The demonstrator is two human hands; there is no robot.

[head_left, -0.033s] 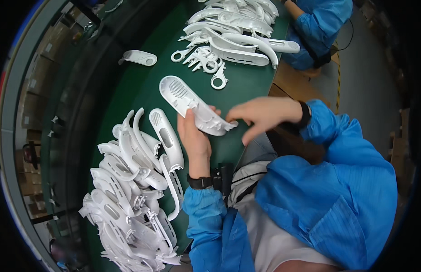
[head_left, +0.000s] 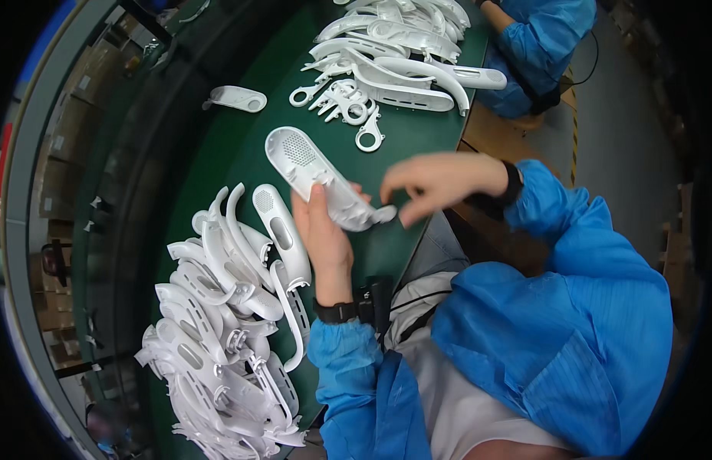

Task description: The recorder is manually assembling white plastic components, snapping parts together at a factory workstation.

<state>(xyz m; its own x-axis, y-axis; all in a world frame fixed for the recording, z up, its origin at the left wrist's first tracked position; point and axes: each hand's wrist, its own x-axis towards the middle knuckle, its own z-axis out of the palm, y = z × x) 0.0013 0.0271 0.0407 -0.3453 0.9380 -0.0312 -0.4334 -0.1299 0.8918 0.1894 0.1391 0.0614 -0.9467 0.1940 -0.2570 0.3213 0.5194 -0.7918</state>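
My left hand (head_left: 325,238) grips a long white plastic shell (head_left: 314,169) from below, thumb over its edge. The shell's hollow inner side faces up, with a perforated patch at its far left end. At its near right end a small white piece (head_left: 384,215) sticks out; whether it is part of the shell I cannot tell. My right hand (head_left: 444,184) hovers just right of that end, thumb and fingers apart, slightly blurred, with nothing visible between them.
A large pile of white shells (head_left: 218,330) lies on the green table (head_left: 218,153) at left. Another pile (head_left: 402,46) and several ring-ended white parts (head_left: 348,103) sit at the back. One single white part (head_left: 237,98) lies far left. A co-worker's blue sleeve (head_left: 544,38) is at back right.
My left hand and the shell have shifted slightly left. My right hand has moved a little up and left, its thumb closer to its fingers.
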